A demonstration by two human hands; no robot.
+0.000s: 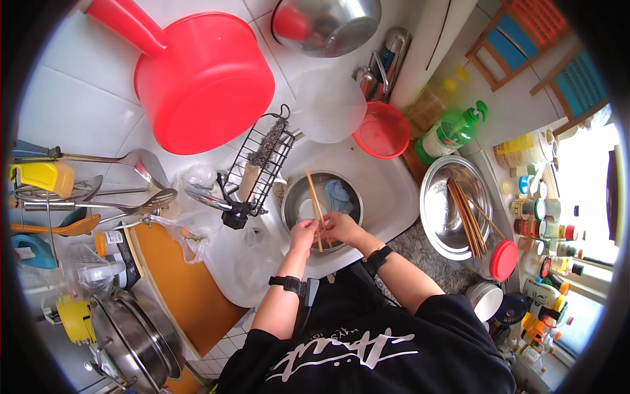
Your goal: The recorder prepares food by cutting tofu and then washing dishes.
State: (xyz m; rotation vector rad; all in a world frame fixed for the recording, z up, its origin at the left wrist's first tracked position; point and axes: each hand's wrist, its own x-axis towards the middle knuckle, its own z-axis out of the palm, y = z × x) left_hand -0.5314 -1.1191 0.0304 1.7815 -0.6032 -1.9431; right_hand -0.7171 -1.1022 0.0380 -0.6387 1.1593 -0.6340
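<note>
Both hands work over the round stainless-steel basin [296,198] sitting in the white sink [387,187]. Left hand [304,234]: fingers closed around pale wooden chopsticks [312,186]. Right hand [342,228]: closed on the same sticks, just beside the left. Sticks slant across the basin, upper ends near its far rim. Basin contents: crumpled light-blue cloth [337,196], right side; water level, can't tell. Wide shiny steel bowl [436,205], right of sink: bundle of brown wooden chopsticks [466,220] lying slanted inside. Black wire basket [283,161]: grey bristly scrubber [268,143].
</note>
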